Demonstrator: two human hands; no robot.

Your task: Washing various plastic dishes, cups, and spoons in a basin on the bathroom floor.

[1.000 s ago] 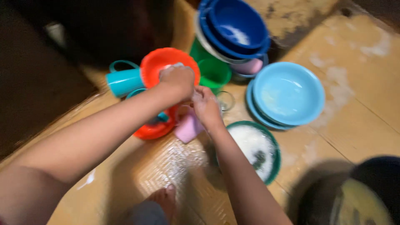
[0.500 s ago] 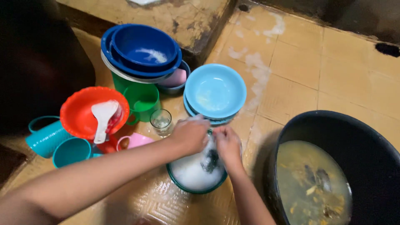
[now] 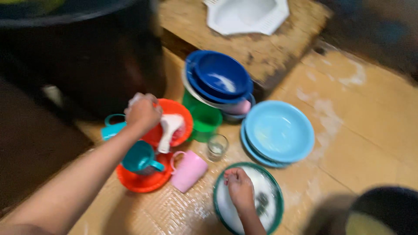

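Soapy green bowl (image 3: pixel 273 191) is pressed by the closed right hand (image 3: pixel 239 188); left hand (image 3: pixel 141 112), fisted over the orange bowl (image 3: pixel 179 114), grips something unclear.

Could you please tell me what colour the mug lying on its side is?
Pink plastic mug, head view.

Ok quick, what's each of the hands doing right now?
Left hand: closed over the orange bowl, contents cannot be told.
Right hand: curled, resting in the soapy green bowl.

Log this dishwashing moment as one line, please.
left hand: over orange bowl | right hand: in foamy green-rimmed bowl | nearby: white spoon, pink mug, glass
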